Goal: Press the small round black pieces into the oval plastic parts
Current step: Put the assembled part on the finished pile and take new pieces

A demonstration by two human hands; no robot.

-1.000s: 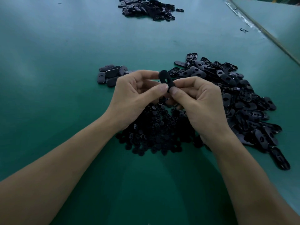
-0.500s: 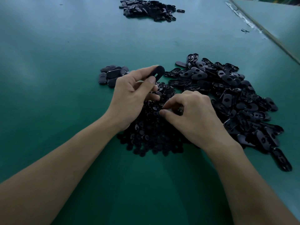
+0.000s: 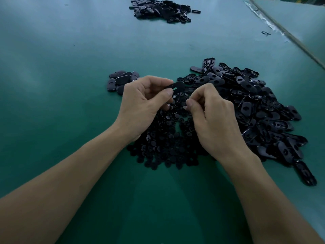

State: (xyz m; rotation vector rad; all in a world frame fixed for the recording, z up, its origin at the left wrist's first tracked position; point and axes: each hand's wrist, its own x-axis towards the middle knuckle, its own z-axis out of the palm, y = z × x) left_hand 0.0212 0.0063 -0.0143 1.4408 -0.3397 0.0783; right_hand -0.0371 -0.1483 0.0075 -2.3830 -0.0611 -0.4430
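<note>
Holding one oval plastic part (image 3: 176,85) pinched between thumb and forefinger, the left hand (image 3: 142,104) has it raised off the green worktop (image 3: 70,59). Its pale slot is turned toward the right hand (image 3: 212,118), most likely so the opening is easy to reach.

The right hand hovers just beside it, fingers curled and the tips of thumb and forefinger drawn together. Whether a round piece sits in that pinch I cannot tell (black on black, and far too small).

Directly beneath both hands lies the pile of small round black pieces (image 3: 165,141), so the right hand need only dip to pick one. The heap of oval parts (image 3: 263,106) spreads off the outer side of the right hand, within easy reach.

Just beyond the left hand's knuckles, a small cluster of ovals (image 3: 121,81) lies apart from the rest, probably finished ones set where that hand can drop them. Another dark pile (image 3: 161,9) sits well beyond both hands.

The step in hand looks like bringing the pinch to the slot and pressing.
</note>
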